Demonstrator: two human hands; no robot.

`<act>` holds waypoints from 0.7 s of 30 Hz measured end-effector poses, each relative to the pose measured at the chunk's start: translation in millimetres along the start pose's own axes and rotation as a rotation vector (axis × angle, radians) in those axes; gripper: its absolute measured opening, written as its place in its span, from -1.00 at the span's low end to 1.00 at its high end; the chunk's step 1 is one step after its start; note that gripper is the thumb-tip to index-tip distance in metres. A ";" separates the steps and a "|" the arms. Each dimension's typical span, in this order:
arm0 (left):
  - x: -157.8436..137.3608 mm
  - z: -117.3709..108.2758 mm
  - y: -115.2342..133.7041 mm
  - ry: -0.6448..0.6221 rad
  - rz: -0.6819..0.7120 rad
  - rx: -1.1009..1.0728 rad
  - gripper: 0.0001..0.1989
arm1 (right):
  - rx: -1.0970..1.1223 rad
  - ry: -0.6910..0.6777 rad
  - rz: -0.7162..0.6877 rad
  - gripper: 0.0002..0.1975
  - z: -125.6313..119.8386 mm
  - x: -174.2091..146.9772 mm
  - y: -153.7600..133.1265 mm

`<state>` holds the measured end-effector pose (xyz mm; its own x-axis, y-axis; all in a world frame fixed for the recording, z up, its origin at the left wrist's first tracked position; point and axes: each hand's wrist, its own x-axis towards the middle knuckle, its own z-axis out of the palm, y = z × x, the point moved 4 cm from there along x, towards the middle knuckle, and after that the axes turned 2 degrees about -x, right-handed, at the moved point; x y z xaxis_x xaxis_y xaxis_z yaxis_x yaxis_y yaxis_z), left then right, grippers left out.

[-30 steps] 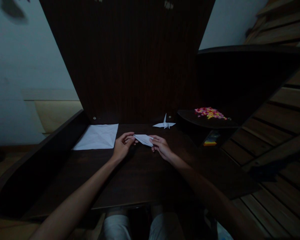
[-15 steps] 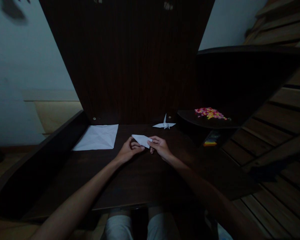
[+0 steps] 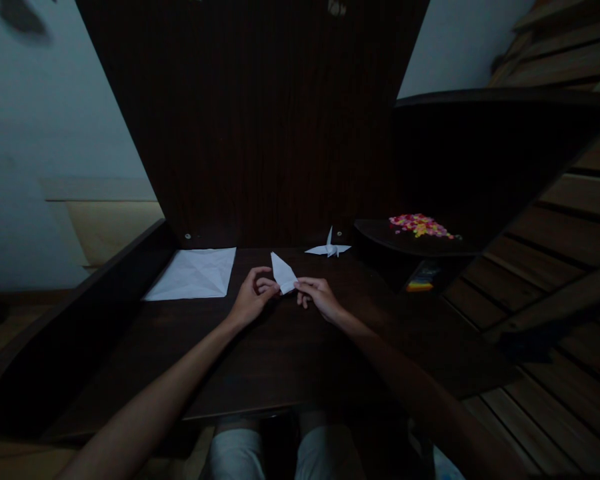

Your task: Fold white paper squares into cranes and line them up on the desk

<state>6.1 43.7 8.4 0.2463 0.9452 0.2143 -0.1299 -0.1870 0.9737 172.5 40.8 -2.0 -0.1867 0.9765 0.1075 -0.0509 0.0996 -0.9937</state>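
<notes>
Between my two hands is a piece of folded white paper (image 3: 283, 270), a narrow kite shape with its long point aimed away from me and to the left. My left hand (image 3: 253, 293) pinches its lower left corner between thumb and finger, the other fingers curled. On the opposite side, my right hand (image 3: 320, 297) grips the lower right corner with thumb and forefinger. Behind them, near the back panel, stands a white origami crane (image 3: 329, 250) with wings spread. A creased white paper sheet (image 3: 195, 273) lies flat to the left.
The dark wooden desk (image 3: 260, 360) has a raised side board (image 3: 80, 313) on the left and a tall back panel (image 3: 260, 133). At right, a corner shelf (image 3: 375, 233) bears a heap of small colourful pieces (image 3: 420, 225). Below it sits an object with a yellow-orange edge (image 3: 420, 287).
The folded paper has turned clockwise, so its long point now aims more away from me. My left hand has shifted slightly left and its fingers have opened a little; both hands still hold the paper.
</notes>
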 end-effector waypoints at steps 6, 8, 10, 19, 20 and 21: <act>1.3 -0.7 -1.2 -0.024 0.091 0.100 -0.68 | -0.053 -0.046 -0.007 -0.71 3.0 -0.3 -0.9; 0.7 -1.0 -0.9 -0.013 0.105 0.124 -0.67 | -0.069 -0.067 -0.003 -0.69 3.5 -0.3 0.7; -0.7 0.3 0.0 -0.022 0.111 0.128 -0.61 | -0.075 -0.087 -0.006 -0.67 4.1 -0.3 2.1; -3.4 5.4 5.3 -0.045 0.143 0.125 -0.61 | -0.062 -0.121 -0.007 -0.61 5.8 -0.6 3.2; -3.0 4.7 5.0 -0.035 0.144 0.134 -0.63 | -0.069 -0.123 -0.009 -0.61 6.0 -0.7 2.7; -2.7 3.9 4.8 -0.023 0.147 0.143 -0.65 | -0.077 -0.123 -0.011 -0.61 6.2 -1.0 2.0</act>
<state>8.6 39.2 12.7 0.2570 0.8989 0.3548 -0.0290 -0.3597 0.9326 166.5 38.8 -3.9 -0.3054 0.9451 0.1164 0.0208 0.1288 -0.9915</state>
